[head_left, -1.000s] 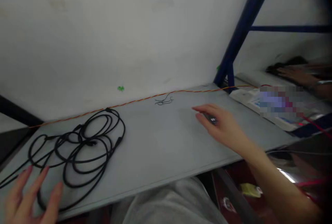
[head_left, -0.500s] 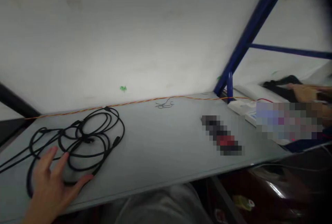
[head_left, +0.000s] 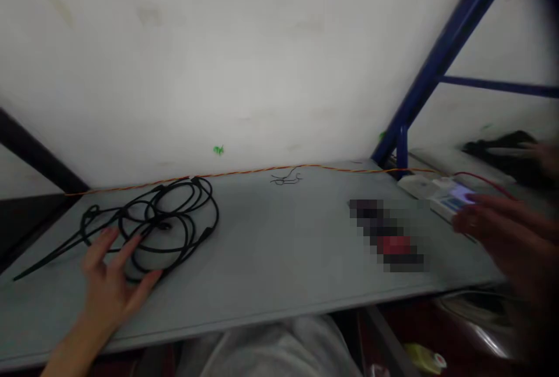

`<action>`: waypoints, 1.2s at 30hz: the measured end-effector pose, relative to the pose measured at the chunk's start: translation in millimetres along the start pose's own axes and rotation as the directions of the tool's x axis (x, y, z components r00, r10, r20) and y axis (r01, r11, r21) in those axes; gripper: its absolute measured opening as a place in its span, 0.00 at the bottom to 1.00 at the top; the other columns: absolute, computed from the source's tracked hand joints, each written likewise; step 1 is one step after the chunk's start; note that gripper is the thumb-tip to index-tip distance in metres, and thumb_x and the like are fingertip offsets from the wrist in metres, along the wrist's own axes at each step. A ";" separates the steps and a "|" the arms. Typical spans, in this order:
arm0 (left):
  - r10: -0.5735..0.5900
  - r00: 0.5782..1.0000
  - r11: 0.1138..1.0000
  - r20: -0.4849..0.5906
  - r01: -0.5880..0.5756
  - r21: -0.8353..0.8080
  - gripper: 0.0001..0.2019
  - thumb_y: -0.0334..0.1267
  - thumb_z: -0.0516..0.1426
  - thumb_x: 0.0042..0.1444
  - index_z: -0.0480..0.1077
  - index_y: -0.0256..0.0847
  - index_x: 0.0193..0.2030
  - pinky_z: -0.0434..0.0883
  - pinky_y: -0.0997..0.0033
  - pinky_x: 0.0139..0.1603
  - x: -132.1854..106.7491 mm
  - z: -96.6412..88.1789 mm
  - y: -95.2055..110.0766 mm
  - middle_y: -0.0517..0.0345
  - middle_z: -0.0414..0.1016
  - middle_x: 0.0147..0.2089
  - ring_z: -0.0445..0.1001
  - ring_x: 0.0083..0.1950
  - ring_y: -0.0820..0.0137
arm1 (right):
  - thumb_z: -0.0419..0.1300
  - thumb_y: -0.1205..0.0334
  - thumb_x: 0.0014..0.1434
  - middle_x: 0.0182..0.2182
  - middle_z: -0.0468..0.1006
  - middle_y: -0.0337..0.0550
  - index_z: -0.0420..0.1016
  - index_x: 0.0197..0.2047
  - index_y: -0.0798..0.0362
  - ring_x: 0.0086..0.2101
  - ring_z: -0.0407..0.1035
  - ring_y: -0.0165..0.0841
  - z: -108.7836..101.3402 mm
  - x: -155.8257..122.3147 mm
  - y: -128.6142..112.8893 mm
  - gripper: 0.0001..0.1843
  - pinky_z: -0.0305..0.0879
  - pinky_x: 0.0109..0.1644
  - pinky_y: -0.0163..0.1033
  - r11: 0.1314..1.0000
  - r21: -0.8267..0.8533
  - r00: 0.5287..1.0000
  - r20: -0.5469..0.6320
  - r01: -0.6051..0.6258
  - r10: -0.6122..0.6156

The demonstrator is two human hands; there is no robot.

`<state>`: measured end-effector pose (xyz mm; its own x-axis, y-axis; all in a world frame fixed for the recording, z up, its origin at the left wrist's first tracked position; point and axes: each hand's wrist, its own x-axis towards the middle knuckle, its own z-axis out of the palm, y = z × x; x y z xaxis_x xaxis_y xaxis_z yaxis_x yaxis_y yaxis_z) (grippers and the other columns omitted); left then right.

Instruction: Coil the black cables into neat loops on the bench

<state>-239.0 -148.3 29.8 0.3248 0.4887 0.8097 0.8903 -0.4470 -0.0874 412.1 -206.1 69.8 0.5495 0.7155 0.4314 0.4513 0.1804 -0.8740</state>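
My left hand (head_left: 109, 278) rests with its fingers spread over the near left side of a loosely coiled black cable (head_left: 187, 252), fingertips touching or just above the loops. The cable lies in several overlapping rings, with a doubled length running off to the left. At the right edge, my right hand (head_left: 515, 237) is dark and blurred, its fingers pointing left. They reach a white device with a lit screen (head_left: 458, 198); whether they grip it I cannot make out. A red wire (head_left: 484, 180) runs behind the fingers.
A pixelated dark and red object (head_left: 388, 237) lies on the grey table (head_left: 271, 249). Thin dark wires (head_left: 286, 179) and a twisted red-yellow wire (head_left: 244, 172) lie by the wall. A blue frame post (head_left: 428, 89) stands right. Another person's hand (head_left: 548, 156) is at the far right.
My right hand has come into view from the right beside the white device. My left hand stays spread on the cable, which has drawn in a little at left. The view has shifted slightly.
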 end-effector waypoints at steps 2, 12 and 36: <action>0.075 0.996 0.997 -0.039 -0.075 -0.003 0.38 0.36 0.69 0.51 0.63 0.52 0.69 0.68 0.38 0.69 16.2 -0.5 23.0 0.45 0.62 0.69 0.65 0.70 0.44 | 0.70 0.49 0.60 0.39 0.81 0.55 0.85 0.46 0.36 0.38 0.78 0.44 36.3 10.8 7.0 0.10 0.73 0.45 0.55 0.976 0.175 0.985 0.139 -0.130 0.107; 0.344 0.748 0.892 0.568 -0.073 -0.445 0.28 0.49 0.57 0.67 0.62 0.44 0.71 0.65 0.46 0.72 101.0 73.1 141.9 0.44 0.65 0.72 0.64 0.72 0.53 | 0.57 0.51 0.70 0.48 0.80 0.49 0.73 0.60 0.49 0.43 0.76 0.37 205.4 -45.4 -48.4 0.20 0.74 0.50 0.45 0.962 0.179 0.816 0.511 0.206 -0.270; 0.312 0.661 0.887 0.683 0.055 -0.458 0.51 0.73 0.55 0.56 0.51 0.43 0.78 0.49 0.48 0.78 90.2 134.3 120.8 0.44 0.53 0.79 0.53 0.78 0.52 | 0.61 0.28 0.58 0.75 0.53 0.58 0.47 0.79 0.56 0.73 0.48 0.50 259.0 -45.7 -2.7 0.59 0.40 0.77 0.59 0.757 0.120 0.229 0.912 0.642 -0.339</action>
<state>-59.3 -57.5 14.4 0.7103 0.6950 0.1115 0.6613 -0.7132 0.2325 203.6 -64.5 -5.5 -0.6689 0.7183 0.1911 0.6098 0.6773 -0.4116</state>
